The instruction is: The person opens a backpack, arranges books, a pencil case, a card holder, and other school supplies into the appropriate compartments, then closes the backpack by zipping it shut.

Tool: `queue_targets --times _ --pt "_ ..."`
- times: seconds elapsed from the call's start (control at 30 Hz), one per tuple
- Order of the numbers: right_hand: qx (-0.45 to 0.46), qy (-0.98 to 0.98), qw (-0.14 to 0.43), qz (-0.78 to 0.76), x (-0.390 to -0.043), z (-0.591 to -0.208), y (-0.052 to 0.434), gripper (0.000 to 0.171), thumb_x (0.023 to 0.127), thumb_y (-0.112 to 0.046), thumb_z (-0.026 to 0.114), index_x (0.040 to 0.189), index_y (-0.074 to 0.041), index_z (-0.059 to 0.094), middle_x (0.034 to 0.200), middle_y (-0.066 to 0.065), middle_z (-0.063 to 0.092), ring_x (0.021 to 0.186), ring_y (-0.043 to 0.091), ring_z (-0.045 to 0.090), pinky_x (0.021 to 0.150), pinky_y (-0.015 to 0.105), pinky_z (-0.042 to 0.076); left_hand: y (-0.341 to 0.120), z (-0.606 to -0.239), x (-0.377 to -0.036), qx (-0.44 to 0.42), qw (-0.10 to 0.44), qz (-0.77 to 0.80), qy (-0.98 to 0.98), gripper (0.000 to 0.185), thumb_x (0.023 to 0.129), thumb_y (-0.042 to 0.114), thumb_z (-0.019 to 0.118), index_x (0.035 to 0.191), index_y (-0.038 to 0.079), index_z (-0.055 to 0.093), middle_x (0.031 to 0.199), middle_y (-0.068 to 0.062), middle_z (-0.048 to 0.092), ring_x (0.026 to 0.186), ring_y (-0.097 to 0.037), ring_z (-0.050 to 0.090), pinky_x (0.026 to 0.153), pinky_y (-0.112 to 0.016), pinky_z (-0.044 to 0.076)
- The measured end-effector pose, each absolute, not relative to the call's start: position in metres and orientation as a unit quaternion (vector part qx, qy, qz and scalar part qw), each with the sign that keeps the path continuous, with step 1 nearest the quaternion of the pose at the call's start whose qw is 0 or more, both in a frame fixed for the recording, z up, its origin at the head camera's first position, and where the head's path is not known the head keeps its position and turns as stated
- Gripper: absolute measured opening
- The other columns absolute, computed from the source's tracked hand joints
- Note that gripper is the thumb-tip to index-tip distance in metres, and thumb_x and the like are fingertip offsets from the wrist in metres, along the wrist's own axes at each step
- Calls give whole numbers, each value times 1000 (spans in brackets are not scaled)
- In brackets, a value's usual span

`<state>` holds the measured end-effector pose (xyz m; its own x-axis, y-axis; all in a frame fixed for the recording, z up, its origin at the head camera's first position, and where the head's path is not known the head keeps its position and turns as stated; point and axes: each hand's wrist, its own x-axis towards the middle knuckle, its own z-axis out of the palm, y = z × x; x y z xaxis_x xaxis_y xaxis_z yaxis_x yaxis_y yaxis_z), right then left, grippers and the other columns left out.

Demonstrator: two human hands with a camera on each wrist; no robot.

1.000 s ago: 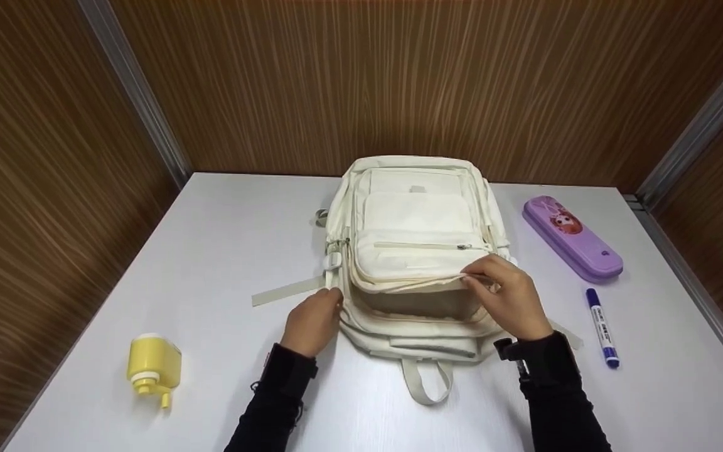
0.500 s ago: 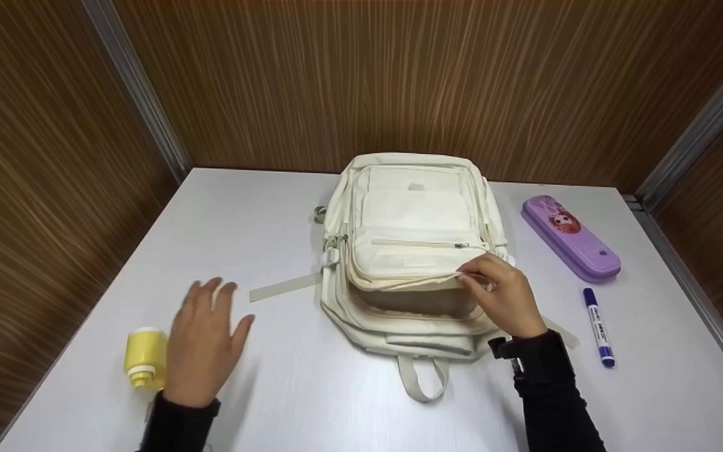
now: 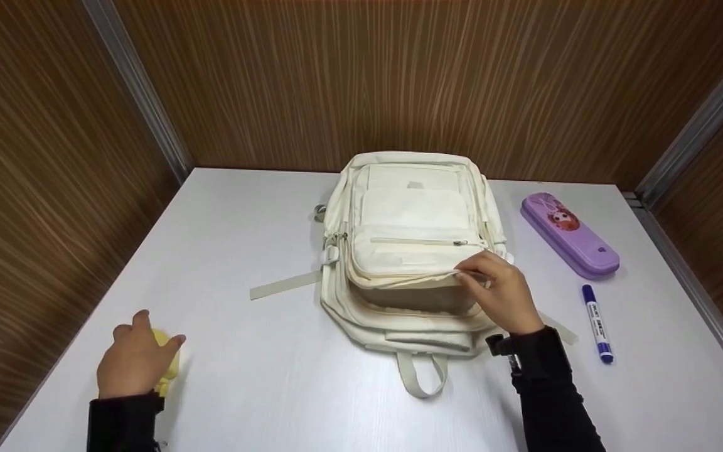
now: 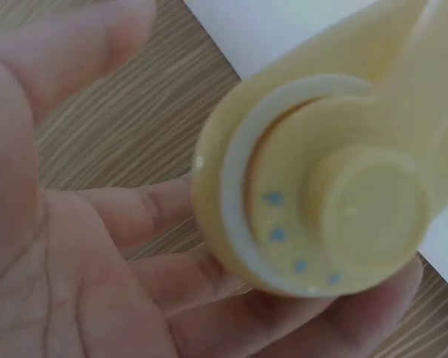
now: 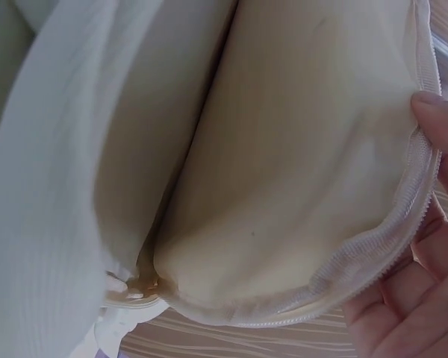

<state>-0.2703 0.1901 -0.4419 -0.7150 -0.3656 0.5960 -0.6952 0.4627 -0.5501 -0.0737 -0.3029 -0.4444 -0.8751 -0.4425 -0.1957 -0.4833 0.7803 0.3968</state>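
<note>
A cream backpack [image 3: 412, 213] lies flat in the middle of the white table [image 3: 236, 213], its front pocket unzipped and gaping toward me. My right hand [image 3: 471, 276] pinches the zipper edge of that pocket's flap and holds it lifted. The right wrist view shows the pale pocket lining [image 5: 284, 149], with my thumb [image 5: 437, 119] on the zipper rim. At the table's near left, my left hand [image 3: 148, 345] covers a small yellow container [image 3: 170, 367]. In the left wrist view my fingers [image 4: 134, 216] curl round the yellow container [image 4: 336, 171], whose round cap faces the camera.
A purple pencil case [image 3: 568, 235] lies at the right rear of the table. A blue marker [image 3: 597, 323] lies in front of it. A loose strap [image 3: 283, 285] trails left from the backpack, and its carry loop [image 3: 421, 376] points toward me. Wood-panelled walls enclose the table.
My left hand left the backpack's left side, swung out to the near left and came down on the yellow container. The right hand kept its pinch on the pocket flap.
</note>
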Motion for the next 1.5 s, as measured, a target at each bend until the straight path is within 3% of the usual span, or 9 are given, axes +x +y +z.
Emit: queue_targets --times 0.17,0.3,0.5,0.87,1.1,1.33,1.5 --pt "312 -834 200 410 -270 -443 192 9 81 -1 75 88 -6 73 86 1 69 75 1 60 70 12 50 -308 -452 -75 -252 29 219 942 73 90 23 61 138 -21 27 107 -49 50 79 -52 62 55 -49 52" --pt "313 -831 205 411 -270 -443 191 11 80 0 76 88 -7 73 86 1 69 75 3 61 70 13 50 -309 -454 -76 -249 25 220 943 67 89 18 60 137 -19 30 101 -45 55 76 -47 63 52 -46 50" --pt "314 -828 208 416 -270 -441 190 8 82 -1 75 88 -7 73 86 1 69 76 3 61 71 12 50 -295 -447 -90 -214 0 229 950 61 88 15 56 137 -14 37 103 -42 57 75 -42 63 52 -44 48" --pt "295 -814 234 442 -269 -442 183 10 81 1 74 89 -3 72 88 5 68 81 4 64 75 10 51 -200 -429 -135 -67 -82 259 960 54 83 15 69 134 5 55 107 -20 66 79 -26 60 63 -37 47" --pt "295 -786 273 470 -268 -440 180 9 82 3 73 89 -3 73 86 9 68 79 5 62 77 10 50 -141 -420 -152 93 -127 263 952 51 78 4 71 128 10 61 120 -11 67 110 -28 64 90 -44 53" --pt "276 -774 292 490 -266 -437 177 8 82 1 74 89 -3 74 87 8 69 79 0 59 77 13 50 -95 -419 -168 190 -124 242 943 52 76 -5 67 125 14 63 113 -6 68 99 -27 66 78 -39 55" --pt "264 -776 293 492 -265 -438 177 8 82 0 74 90 -2 74 87 8 68 80 -2 59 78 13 50 -69 -425 -182 235 -145 195 941 51 76 -3 69 123 14 64 105 -5 69 93 -26 66 77 -38 56"
